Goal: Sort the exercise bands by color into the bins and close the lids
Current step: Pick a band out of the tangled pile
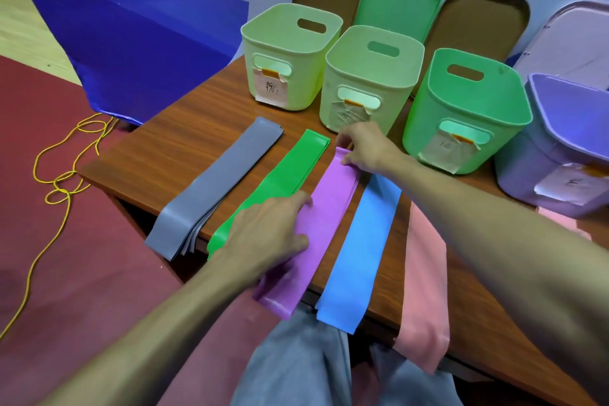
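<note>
Both hands work the flat purple rubber exercise band (329,208), which lies on the brown wooden bench (184,148) between the green band (280,188) and the blue band (362,241). The right hand (365,148) pinches its far end with clenched fingers (346,160); the left hand (270,231) presses its near part with fingers spread flat. Four open plastic bins stand behind, the nearest a pale green one (369,76).
</note>
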`<action>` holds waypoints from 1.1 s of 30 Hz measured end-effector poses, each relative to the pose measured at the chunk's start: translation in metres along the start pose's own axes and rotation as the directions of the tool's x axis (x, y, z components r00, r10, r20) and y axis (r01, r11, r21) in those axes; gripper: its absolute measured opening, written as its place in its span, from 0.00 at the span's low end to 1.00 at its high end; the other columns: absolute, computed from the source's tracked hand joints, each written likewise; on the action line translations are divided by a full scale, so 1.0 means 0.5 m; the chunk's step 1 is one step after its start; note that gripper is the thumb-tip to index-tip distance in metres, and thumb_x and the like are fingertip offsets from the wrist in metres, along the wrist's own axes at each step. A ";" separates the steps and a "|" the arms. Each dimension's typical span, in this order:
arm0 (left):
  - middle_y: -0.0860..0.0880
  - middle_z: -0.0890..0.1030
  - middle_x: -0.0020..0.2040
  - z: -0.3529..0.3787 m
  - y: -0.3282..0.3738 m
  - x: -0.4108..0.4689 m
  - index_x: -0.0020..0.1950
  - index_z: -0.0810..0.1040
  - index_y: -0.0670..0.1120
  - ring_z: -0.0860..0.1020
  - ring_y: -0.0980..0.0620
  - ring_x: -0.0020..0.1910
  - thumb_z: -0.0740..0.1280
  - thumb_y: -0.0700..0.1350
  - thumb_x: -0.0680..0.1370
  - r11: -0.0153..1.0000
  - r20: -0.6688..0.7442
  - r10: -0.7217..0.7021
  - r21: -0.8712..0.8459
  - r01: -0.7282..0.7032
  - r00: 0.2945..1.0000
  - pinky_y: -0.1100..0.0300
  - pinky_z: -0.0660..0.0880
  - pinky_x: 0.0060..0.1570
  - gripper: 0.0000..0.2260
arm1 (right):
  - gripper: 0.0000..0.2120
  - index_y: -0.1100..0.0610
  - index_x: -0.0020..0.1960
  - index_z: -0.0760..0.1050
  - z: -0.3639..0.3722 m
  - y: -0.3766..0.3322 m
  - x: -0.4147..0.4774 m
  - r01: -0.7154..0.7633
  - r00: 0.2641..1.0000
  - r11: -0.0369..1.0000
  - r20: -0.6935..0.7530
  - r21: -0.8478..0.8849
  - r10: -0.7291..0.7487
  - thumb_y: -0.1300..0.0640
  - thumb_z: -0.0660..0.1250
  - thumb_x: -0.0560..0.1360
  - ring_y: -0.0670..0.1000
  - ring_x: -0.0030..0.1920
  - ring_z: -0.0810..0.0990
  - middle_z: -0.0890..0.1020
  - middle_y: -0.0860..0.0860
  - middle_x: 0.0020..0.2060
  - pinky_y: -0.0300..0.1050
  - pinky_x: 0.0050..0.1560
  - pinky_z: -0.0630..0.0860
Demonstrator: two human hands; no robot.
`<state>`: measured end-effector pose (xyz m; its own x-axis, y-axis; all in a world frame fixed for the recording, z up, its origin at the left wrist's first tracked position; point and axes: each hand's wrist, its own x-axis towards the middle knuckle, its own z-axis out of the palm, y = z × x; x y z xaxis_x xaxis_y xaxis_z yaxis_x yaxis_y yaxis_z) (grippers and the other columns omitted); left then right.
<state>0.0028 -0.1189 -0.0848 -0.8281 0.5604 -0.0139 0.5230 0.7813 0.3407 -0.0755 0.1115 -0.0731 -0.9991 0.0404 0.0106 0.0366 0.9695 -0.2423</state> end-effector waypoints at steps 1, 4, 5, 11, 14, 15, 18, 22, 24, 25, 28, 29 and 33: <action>0.52 0.71 0.50 -0.001 0.002 0.000 0.67 0.66 0.59 0.74 0.47 0.49 0.66 0.52 0.72 1.000 0.015 0.028 0.000 -0.028 0.999 0.58 0.64 0.39 0.24 | 0.15 0.60 0.54 0.79 0.004 0.000 -0.001 -0.014 1.000 1.000 -0.011 -0.006 0.014 0.63 0.75 0.68 0.56 0.53 0.79 0.81 0.57 0.53 0.43 0.50 0.74; 0.50 0.66 0.52 0.000 0.008 0.004 0.69 0.67 0.55 0.69 0.50 0.51 0.66 0.52 0.73 0.996 0.089 0.087 0.003 -0.088 0.992 0.56 0.70 0.45 0.25 | 0.17 0.57 0.58 0.77 0.008 -0.001 -0.014 -0.050 0.997 0.997 -0.064 -0.050 0.047 0.64 0.71 0.70 0.56 0.55 0.78 0.79 0.56 0.55 0.48 0.52 0.77; 0.49 0.67 0.55 0.001 0.012 0.008 0.70 0.66 0.53 0.69 0.49 0.54 0.66 0.52 0.73 0.993 0.106 0.105 0.041 -0.110 0.989 0.55 0.71 0.50 0.25 | 0.17 0.57 0.58 0.77 0.005 0.000 -0.021 -0.063 0.993 0.996 -0.100 -0.061 0.057 0.65 0.69 0.70 0.56 0.55 0.78 0.79 0.56 0.55 0.47 0.51 0.76; 0.46 0.69 0.61 -0.027 0.059 0.043 0.66 0.72 0.49 0.67 0.46 0.59 0.64 0.50 0.75 0.947 0.167 0.146 0.261 -0.187 0.975 0.53 0.69 0.57 0.20 | 0.17 0.58 0.56 0.78 -0.046 0.051 -0.094 -0.166 0.964 0.986 -0.218 -0.031 0.156 0.69 0.62 0.69 0.61 0.56 0.78 0.79 0.60 0.54 0.52 0.56 0.76; 0.47 0.71 0.57 -0.020 0.113 0.053 0.66 0.72 0.53 0.70 0.47 0.58 0.63 0.47 0.75 0.951 0.090 0.258 0.149 -0.269 0.962 0.54 0.68 0.55 0.19 | 0.14 0.59 0.55 0.78 -0.066 0.092 -0.162 -0.213 0.949 0.977 -0.233 0.029 0.214 0.64 0.61 0.71 0.59 0.57 0.77 0.80 0.59 0.54 0.49 0.57 0.74; 0.47 0.71 0.56 -0.012 0.135 0.054 0.65 0.73 0.52 0.71 0.48 0.57 0.63 0.46 0.75 0.952 0.067 0.291 0.076 -0.296 0.954 0.55 0.68 0.54 0.18 | 0.13 0.59 0.55 0.78 -0.070 0.106 -0.190 -0.224 0.944 0.974 -0.237 0.042 0.228 0.63 0.62 0.72 0.58 0.57 0.76 0.80 0.59 0.54 0.48 0.57 0.72; 0.48 0.73 0.52 0.020 0.204 0.062 0.59 0.77 0.49 0.74 0.50 0.53 0.64 0.42 0.75 0.934 0.053 0.323 -0.181 -0.309 0.945 0.58 0.68 0.53 0.14 | 0.12 0.57 0.54 0.78 -0.074 0.154 -0.278 -0.271 0.928 0.962 -0.257 0.030 0.269 0.60 0.63 0.72 0.58 0.57 0.77 0.80 0.57 0.54 0.48 0.54 0.73; 0.52 0.75 0.46 0.062 0.296 0.072 0.52 0.80 0.49 0.74 0.56 0.44 0.64 0.38 0.74 0.862 0.011 0.349 -0.396 -0.317 0.937 0.67 0.71 0.47 0.11 | 0.12 0.55 0.56 0.78 -0.075 0.244 -0.384 -0.386 0.882 0.921 -0.271 0.054 0.386 0.57 0.64 0.73 0.58 0.56 0.77 0.79 0.57 0.52 0.50 0.55 0.74; 0.52 0.76 0.47 0.085 0.341 0.075 0.53 0.80 0.50 0.74 0.58 0.45 0.63 0.38 0.75 0.835 0.015 0.366 -0.446 -0.322 0.931 0.70 0.70 0.47 0.10 | 0.13 0.55 0.57 0.78 -0.075 0.294 -0.434 -0.445 0.838 0.893 -0.320 0.067 0.441 0.56 0.65 0.74 0.58 0.58 0.76 0.79 0.56 0.53 0.50 0.59 0.71; 0.52 0.77 0.49 0.098 0.361 0.078 0.53 0.80 0.49 0.75 0.57 0.47 0.63 0.38 0.76 0.825 0.022 0.376 -0.463 -0.324 0.926 0.68 0.71 0.49 0.11 | 0.14 0.55 0.58 0.78 -0.075 0.317 -0.457 -0.484 0.808 0.873 -0.352 0.062 0.473 0.55 0.65 0.74 0.58 0.59 0.75 0.78 0.56 0.54 0.51 0.60 0.69; 0.50 0.77 0.52 0.135 0.419 0.091 0.54 0.79 0.50 0.76 0.56 0.49 0.63 0.38 0.76 0.807 0.072 0.445 -0.464 -0.365 0.893 0.64 0.72 0.55 0.11 | 0.16 0.54 0.61 0.76 -0.066 0.379 -0.518 -0.576 0.703 0.812 -0.447 0.098 0.553 0.52 0.65 0.74 0.58 0.60 0.70 0.75 0.55 0.57 0.51 0.61 0.66; 0.50 0.77 0.52 0.147 0.438 0.098 0.54 0.78 0.50 0.75 0.57 0.49 0.63 0.38 0.76 0.803 0.089 0.470 -0.457 -0.383 0.878 0.65 0.71 0.54 0.11 | 0.17 0.54 0.62 0.75 -0.058 0.398 -0.534 -0.585 0.671 0.796 -0.459 0.155 0.582 0.52 0.66 0.74 0.58 0.60 0.70 0.75 0.55 0.57 0.50 0.61 0.66; 0.51 0.76 0.53 0.186 0.513 0.130 0.58 0.77 0.50 0.74 0.59 0.49 0.62 0.39 0.78 0.793 0.097 0.475 -0.477 -0.379 0.874 0.78 0.66 0.47 0.12 | 0.16 0.53 0.62 0.75 -0.013 0.452 -0.578 -0.506 0.664 0.776 -0.405 0.375 0.629 0.53 0.65 0.75 0.55 0.59 0.70 0.76 0.53 0.57 0.41 0.58 0.63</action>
<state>0.1017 0.1436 -0.0859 -0.4559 0.8881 0.0588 0.6322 0.2766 0.7238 0.2215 0.3206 -0.1248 -0.6320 0.7342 0.2479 0.5265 0.6416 -0.5578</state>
